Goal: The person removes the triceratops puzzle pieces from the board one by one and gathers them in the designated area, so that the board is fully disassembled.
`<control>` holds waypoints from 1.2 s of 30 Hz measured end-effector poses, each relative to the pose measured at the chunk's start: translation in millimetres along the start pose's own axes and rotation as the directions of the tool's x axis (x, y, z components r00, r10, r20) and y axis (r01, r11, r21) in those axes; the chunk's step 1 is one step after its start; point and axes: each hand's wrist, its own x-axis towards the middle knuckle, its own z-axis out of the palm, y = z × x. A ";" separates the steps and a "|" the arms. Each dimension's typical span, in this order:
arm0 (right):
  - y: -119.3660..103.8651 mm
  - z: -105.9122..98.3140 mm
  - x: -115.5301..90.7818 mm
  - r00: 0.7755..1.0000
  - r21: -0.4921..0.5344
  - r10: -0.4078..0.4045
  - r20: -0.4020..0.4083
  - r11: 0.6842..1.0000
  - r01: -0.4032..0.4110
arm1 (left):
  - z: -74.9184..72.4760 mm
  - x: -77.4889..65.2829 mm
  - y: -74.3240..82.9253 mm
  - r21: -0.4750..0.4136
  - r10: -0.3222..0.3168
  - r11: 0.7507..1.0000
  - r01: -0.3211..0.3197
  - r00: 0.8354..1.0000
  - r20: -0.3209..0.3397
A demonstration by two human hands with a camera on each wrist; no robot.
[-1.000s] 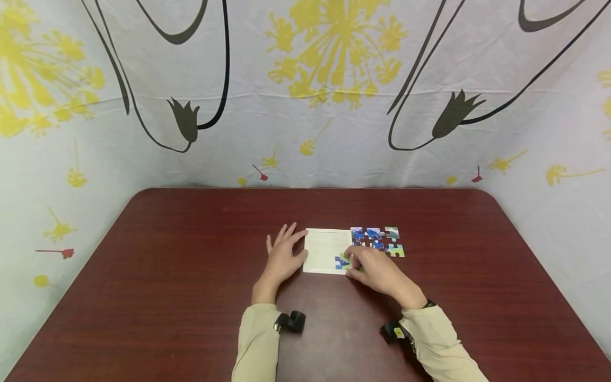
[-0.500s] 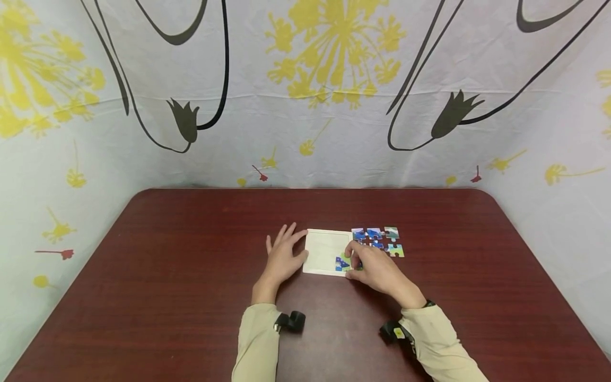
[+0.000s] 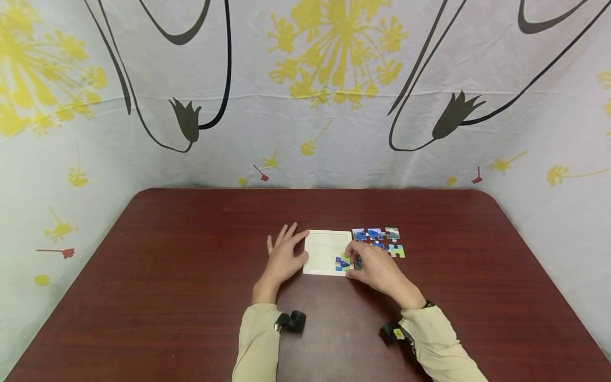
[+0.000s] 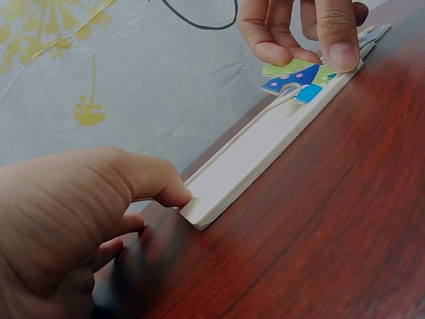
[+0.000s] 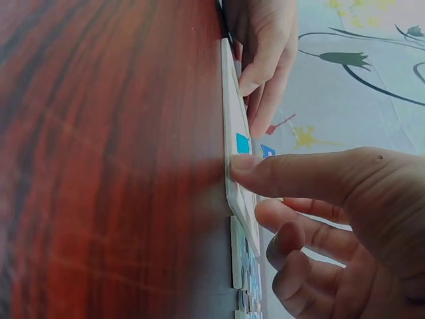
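Observation:
A shallow wooden puzzle tray (image 3: pixel 324 245) with a pale raised rim lies on the table. My left hand (image 3: pixel 282 260) is at its left side with fingers spread; index finger and thumb touch the rim, and a fingertip rests on the tray's corner in the left wrist view. At the tray's near right corner, my right hand (image 3: pixel 379 269) pinches a jigsaw piece (image 4: pixel 292 81) printed blue, green and dotted. The piece sits tilted over the tray in the left wrist view, with the right thumb (image 4: pixel 342 56) on the near rim. The right fingers partly hide the piece.
Several jigsaw pieces (image 3: pixel 375 233) lie in rows on the table right of the tray, some hidden behind the right hand. The dark red tabletop (image 3: pixel 191 276) runs back to a white patterned cloth (image 3: pixel 305 127).
Both hands stay almost in place. The right fingertips shift slightly at the jigsaw piece, and its index finger is a little higher up than a second ago.

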 end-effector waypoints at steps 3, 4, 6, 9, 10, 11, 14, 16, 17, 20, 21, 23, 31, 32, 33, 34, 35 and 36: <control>-0.3 0.3 0.8 1.000 -0.003 -0.002 -0.008 1.000 0.002 | -0.5 0.2 -0.4 0.000 0.000 1.000 0.000 1.000 -0.002; -0.6 0.3 1.1 1.000 0.000 -0.001 -0.010 1.000 0.001 | -0.7 0.3 -0.6 0.002 -0.002 1.000 0.002 1.000 -0.002; -0.6 0.9 1.9 1.000 0.007 -0.009 -0.017 1.000 0.009 | -0.9 0.3 -1.0 0.006 -0.002 1.000 0.002 1.000 -0.004; -0.9 1.7 2.8 0.999 0.018 -0.024 -0.027 1.000 0.024 | -1.4 0.4 -1.3 0.012 -0.004 1.000 0.004 1.000 -0.007; -1.1 1.9 3.0 0.999 0.024 -0.025 -0.030 0.999 0.026 | -1.6 0.5 -1.4 0.013 -0.004 1.000 0.004 1.000 -0.007; -1.4 2.2 3.2 0.999 0.030 -0.028 -0.032 0.999 0.029 | -1.7 0.6 -1.5 0.014 -0.004 1.000 0.005 1.000 -0.008; -2.0 2.8 3.7 0.999 0.051 -0.033 -0.038 0.998 0.035 | -2.3 1.1 -1.6 0.018 -0.005 1.000 0.006 1.000 -0.011; -2.2 3.3 4.0 0.999 0.076 -0.021 -0.039 0.997 0.024 | -2.6 1.1 -1.9 0.021 -0.007 1.000 0.007 1.000 -0.012; -2.1 3.5 4.0 0.999 0.092 -0.009 -0.037 0.996 0.012 | -2.8 1.0 -2.0 0.022 -0.007 1.000 0.007 1.000 -0.013; -1.2 3.9 3.8 0.999 0.136 0.033 -0.029 0.990 -0.029 | -3.3 0.6 -2.1 0.021 -0.009 1.000 0.010 1.000 -0.011; -0.6 4.4 3.9 0.998 0.148 0.052 -0.023 0.988 -0.048 | -3.4 0.6 -2.2 0.020 -0.010 1.000 0.011 1.000 -0.011; 0.0 4.8 4.0 0.997 0.167 0.076 -0.012 0.983 -0.073 | -3.6 0.7 -2.3 0.018 -0.011 1.000 0.012 1.000 -0.012; 0.4 4.1 4.0 0.995 0.180 0.103 -0.006 0.979 -0.100 | -1.1 1.3 -3.3 0.024 -0.002 1.000 0.002 1.000 -0.020; 0.6 4.2 3.8 0.995 0.180 0.104 -0.006 0.979 -0.101 | -0.5 1.0 -3.2 0.022 -0.004 1.000 0.004 1.000 -0.018; 1.0 4.3 3.5 0.995 0.179 0.104 -0.005 0.979 -0.102 | 0.3 0.9 -3.6 0.021 -0.004 1.000 0.004 1.000 -0.017; 1.3 4.3 3.1 0.994 0.179 0.105 -0.005 0.978 -0.102 | 0.8 0.6 -3.4 0.020 -0.004 1.000 0.004 1.000 -0.017; 1.6 4.5 2.9 0.994 0.180 0.106 -0.003 0.978 -0.104 | 1.4 0.5 -3.4 0.022 -0.005 1.000 0.006 1.000 -0.015; 1.9 4.7 2.6 0.994 0.181 0.106 -0.003 0.978 -0.104 | 2.0 0.6 -3.3 0.023 -0.005 1.000 0.005 1.000 -0.013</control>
